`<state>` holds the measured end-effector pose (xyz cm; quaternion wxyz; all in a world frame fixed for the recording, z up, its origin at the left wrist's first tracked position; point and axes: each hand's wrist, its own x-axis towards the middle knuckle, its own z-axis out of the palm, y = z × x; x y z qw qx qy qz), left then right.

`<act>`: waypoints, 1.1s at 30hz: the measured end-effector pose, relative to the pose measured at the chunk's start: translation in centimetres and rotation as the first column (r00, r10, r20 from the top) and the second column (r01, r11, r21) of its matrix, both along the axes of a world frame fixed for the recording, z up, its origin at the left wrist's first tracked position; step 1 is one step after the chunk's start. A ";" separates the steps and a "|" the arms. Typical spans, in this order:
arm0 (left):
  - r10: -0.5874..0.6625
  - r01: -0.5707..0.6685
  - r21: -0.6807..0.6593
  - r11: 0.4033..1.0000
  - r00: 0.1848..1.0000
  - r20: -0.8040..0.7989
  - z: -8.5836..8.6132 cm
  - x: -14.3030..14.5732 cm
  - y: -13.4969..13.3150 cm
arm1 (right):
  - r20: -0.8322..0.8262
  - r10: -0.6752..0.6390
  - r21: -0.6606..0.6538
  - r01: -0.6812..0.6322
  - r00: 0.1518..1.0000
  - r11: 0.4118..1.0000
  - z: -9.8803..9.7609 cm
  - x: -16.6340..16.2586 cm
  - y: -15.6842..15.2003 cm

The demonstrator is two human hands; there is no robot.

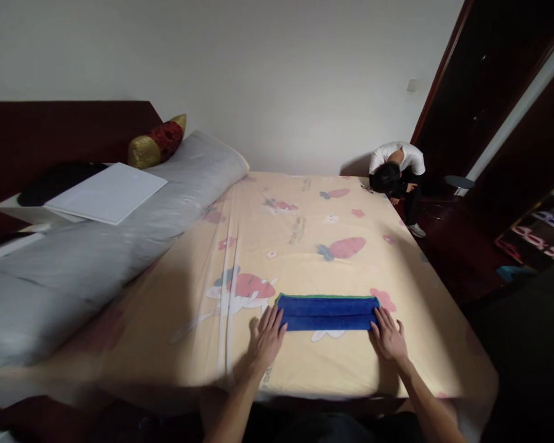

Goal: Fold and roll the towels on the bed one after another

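A blue cloth [327, 312] with a green edge along its far side lies folded into a long flat strip on the bed [305, 363]. At its left end rests my left hand [268, 335], the fingers stretched out and touching the cloth. My right hand [389, 335] lies on the opposite end in the same way, fingers extended and the thumb held apart. A crease runs lengthwise along the strip. Neither hand grips anything. Under the cloth is a yellow sheet printed with carrots, rabbits and flowers.
A grey rolled bedding bundle [166, 191] fills the bed's left side, with a white board [108, 192] and a red-gold pillow [159, 141] on it. Another person [397, 172] sits bent over at the far right corner. A round stool [460, 183] and a shoe rack [542, 224] stand right.
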<state>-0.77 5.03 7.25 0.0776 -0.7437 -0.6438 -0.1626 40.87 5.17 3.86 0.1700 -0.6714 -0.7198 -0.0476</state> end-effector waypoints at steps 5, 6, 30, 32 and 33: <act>-0.091 0.091 0.035 0.995 0.996 0.009 0.0 -0.4 -1.7 | 0.072 0.148 0.098 -0.154 0.986 0.983 -0.3 1.3 -2.3; -0.125 0.125 0.031 0.992 0.992 0.018 -0.2 -0.2 -1.9 | 0.073 0.178 0.107 -0.185 0.981 0.977 -0.4 1.2 -2.7; -0.024 0.040 -0.145 0.989 0.994 0.108 2.6 0.7 0.1 | 0.004 0.070 -0.071 -0.070 0.998 0.995 4.6 -0.5 -1.3; -0.010 0.025 -0.139 0.990 0.994 0.107 2.7 1.1 0.0 | -0.003 0.046 -0.065 -0.046 0.999 0.997 4.6 -1.1 -1.4; -0.010 0.024 -0.131 0.991 0.994 0.107 2.7 1.6 0.1 | -0.008 0.044 -0.058 -0.044 0.999 0.997 4.6 -1.6 -1.3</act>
